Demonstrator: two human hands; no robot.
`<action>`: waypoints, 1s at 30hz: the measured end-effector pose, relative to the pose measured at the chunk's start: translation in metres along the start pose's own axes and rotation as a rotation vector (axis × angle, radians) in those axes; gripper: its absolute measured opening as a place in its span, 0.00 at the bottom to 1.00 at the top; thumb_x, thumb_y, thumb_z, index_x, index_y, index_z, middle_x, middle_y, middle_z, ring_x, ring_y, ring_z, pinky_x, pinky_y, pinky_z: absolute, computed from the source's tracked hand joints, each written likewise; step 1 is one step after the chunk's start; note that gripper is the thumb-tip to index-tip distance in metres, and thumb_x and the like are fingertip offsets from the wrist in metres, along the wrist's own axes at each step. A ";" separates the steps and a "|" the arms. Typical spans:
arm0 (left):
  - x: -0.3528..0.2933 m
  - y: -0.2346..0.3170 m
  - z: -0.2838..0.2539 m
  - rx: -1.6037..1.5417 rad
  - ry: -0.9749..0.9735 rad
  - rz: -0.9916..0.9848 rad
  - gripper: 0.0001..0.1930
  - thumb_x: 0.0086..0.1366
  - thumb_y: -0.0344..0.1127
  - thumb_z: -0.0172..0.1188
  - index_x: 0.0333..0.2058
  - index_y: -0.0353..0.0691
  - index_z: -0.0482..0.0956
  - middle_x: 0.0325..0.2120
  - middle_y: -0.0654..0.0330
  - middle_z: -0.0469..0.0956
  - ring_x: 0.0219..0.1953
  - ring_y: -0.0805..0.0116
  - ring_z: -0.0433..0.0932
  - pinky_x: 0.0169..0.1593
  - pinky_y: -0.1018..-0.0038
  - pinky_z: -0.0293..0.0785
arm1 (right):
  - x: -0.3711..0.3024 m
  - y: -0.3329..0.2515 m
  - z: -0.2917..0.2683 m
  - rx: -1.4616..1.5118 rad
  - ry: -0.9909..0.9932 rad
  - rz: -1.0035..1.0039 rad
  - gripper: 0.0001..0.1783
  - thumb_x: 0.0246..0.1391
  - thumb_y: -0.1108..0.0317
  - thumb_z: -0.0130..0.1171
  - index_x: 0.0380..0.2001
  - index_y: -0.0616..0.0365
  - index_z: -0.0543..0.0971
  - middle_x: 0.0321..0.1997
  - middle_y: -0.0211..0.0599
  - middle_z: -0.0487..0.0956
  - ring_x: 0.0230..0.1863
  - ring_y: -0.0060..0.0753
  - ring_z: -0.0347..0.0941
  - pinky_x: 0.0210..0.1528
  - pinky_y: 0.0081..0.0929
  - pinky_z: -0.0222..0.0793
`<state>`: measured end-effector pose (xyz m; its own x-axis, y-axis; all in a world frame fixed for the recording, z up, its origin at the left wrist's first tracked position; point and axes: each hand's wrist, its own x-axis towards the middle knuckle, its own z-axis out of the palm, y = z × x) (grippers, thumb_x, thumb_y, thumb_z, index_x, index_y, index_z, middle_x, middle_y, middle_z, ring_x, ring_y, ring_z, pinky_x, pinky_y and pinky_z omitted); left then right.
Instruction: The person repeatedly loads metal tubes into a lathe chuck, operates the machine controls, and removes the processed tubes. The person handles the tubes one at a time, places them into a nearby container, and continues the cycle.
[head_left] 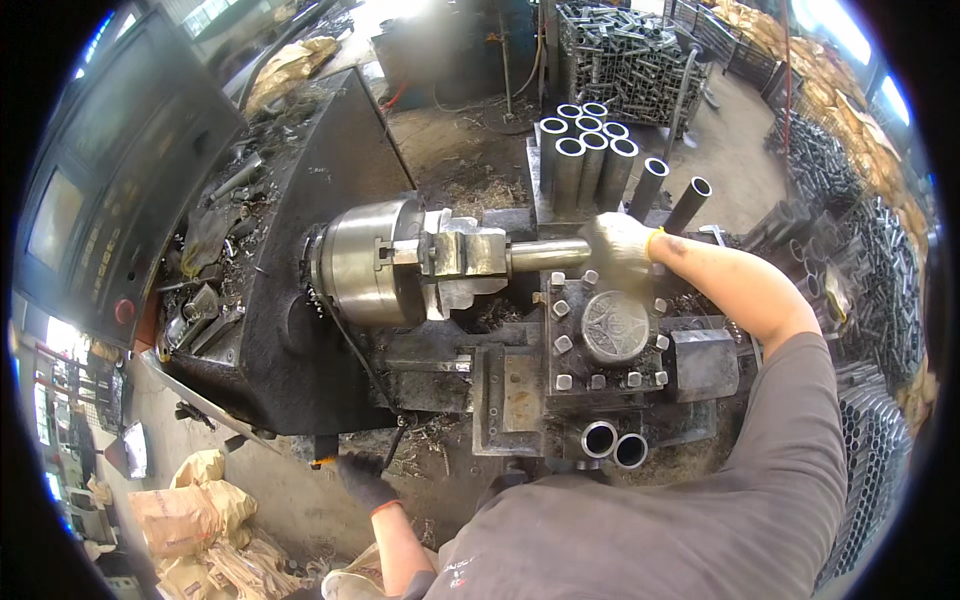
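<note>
A shiny metal tube (548,255) lies level, its left end in the jaws of a lathe chuck (372,262). My right hand (620,250), in a pale, dirty glove, is closed around the tube's free right end, above the tool post (616,328) with its round cap and square-headed bolts. At the lower left, my left hand (366,482), in a dark glove, looks curled beside a thin black lever (396,442). What its fingers hold, if anything, is hidden. Near it is a dark bar with an orange mark (322,461).
Several upright tubes (590,165) stand behind the tool post. Two more tubes (600,440) stand close to my body. The headstock (310,180) carries scrap and chips on top. Mesh bins of metal parts (630,60) stand behind; paper sacks (190,510) lie at lower left; stacked tubes (868,460) are at right.
</note>
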<state>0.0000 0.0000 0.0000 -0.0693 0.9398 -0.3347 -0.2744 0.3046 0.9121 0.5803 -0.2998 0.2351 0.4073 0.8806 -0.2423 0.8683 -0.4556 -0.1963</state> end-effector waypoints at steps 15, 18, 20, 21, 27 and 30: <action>0.065 0.064 -0.055 -0.036 -0.123 -0.315 0.23 0.78 0.59 0.53 0.26 0.52 0.71 0.19 0.68 0.68 0.19 0.68 0.65 0.24 0.62 0.69 | 0.107 -0.064 -0.030 0.741 -0.345 0.039 0.58 0.61 0.72 0.64 0.85 0.47 0.40 0.68 0.63 0.77 0.50 0.42 0.86 0.47 0.39 0.87; 0.068 0.054 -0.058 0.120 -0.141 -0.093 0.20 0.78 0.55 0.53 0.33 0.46 0.78 0.22 0.62 0.74 0.21 0.66 0.73 0.26 0.62 0.77 | 0.071 0.001 -0.021 0.301 -0.273 -0.035 0.28 0.60 0.68 0.67 0.62 0.57 0.73 0.46 0.51 0.86 0.41 0.40 0.86 0.42 0.37 0.84; 0.053 0.062 -0.053 0.256 -0.050 -0.058 0.20 0.78 0.55 0.53 0.38 0.42 0.79 0.23 0.61 0.74 0.21 0.66 0.73 0.27 0.64 0.77 | 0.050 0.043 0.007 -0.290 -0.463 -0.011 0.08 0.52 0.71 0.68 0.37 0.56 0.88 0.34 0.47 0.88 0.33 0.38 0.84 0.34 0.38 0.80; 0.038 0.070 -0.050 0.315 -0.010 -0.030 0.21 0.78 0.55 0.53 0.41 0.41 0.79 0.24 0.61 0.75 0.21 0.66 0.73 0.27 0.66 0.77 | 0.022 0.053 0.040 -0.154 -0.065 -0.159 0.02 0.45 0.72 0.68 0.25 0.56 0.86 0.28 0.49 0.85 0.29 0.42 0.83 0.30 0.40 0.77; -0.046 0.207 0.046 0.861 0.240 1.511 0.20 0.73 0.37 0.64 0.60 0.37 0.79 0.47 0.49 0.86 0.53 0.50 0.84 0.58 0.56 0.79 | -0.057 0.070 0.028 -0.026 0.306 0.180 0.19 0.68 0.57 0.59 0.54 0.55 0.85 0.46 0.56 0.88 0.44 0.54 0.88 0.47 0.44 0.82; -0.044 0.301 0.128 0.920 0.080 1.821 0.18 0.72 0.36 0.63 0.58 0.39 0.82 0.50 0.51 0.86 0.52 0.46 0.84 0.58 0.55 0.79 | -0.095 0.051 -0.001 0.253 0.477 0.347 0.27 0.56 0.58 0.73 0.56 0.59 0.83 0.47 0.50 0.90 0.46 0.45 0.89 0.51 0.40 0.82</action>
<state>0.0431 0.0698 0.3192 0.3127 0.1857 0.9315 0.6113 -0.7900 -0.0477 0.5862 -0.4065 0.2491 0.7846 0.6110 0.1054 0.5931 -0.6900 -0.4150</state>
